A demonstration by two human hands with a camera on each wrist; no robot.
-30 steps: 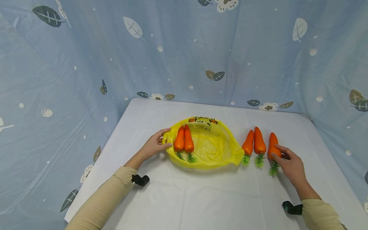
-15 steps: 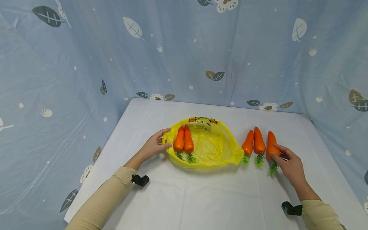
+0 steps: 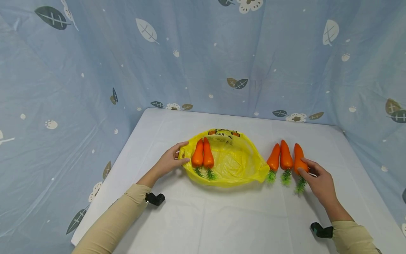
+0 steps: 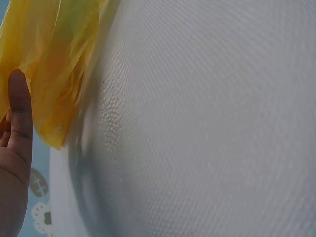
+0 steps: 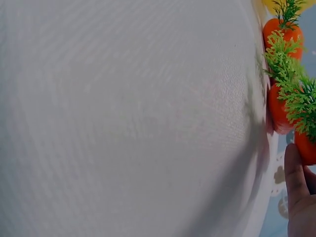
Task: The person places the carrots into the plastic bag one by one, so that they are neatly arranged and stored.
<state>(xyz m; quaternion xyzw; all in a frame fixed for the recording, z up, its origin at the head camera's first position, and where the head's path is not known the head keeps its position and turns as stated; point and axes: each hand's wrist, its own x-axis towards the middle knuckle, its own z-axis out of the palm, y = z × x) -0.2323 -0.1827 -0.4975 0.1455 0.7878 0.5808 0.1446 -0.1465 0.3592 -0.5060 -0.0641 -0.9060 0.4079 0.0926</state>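
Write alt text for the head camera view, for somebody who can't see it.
A person's right hand grips an orange carrot beside two more carrots on a white table, while the left hand holds the left edge of an open yellow bag with two carrots inside. Blue leaf-patterned cloth hangs behind.

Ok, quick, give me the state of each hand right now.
Left hand: closed, holding the yellow bag at its left edge.
Right hand: closed, pinching the rightmost carrot between thumb and fingers.

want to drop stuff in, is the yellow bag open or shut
Open. The yellow bag has its mouth spread wide in the head view, showing two carrots inside.
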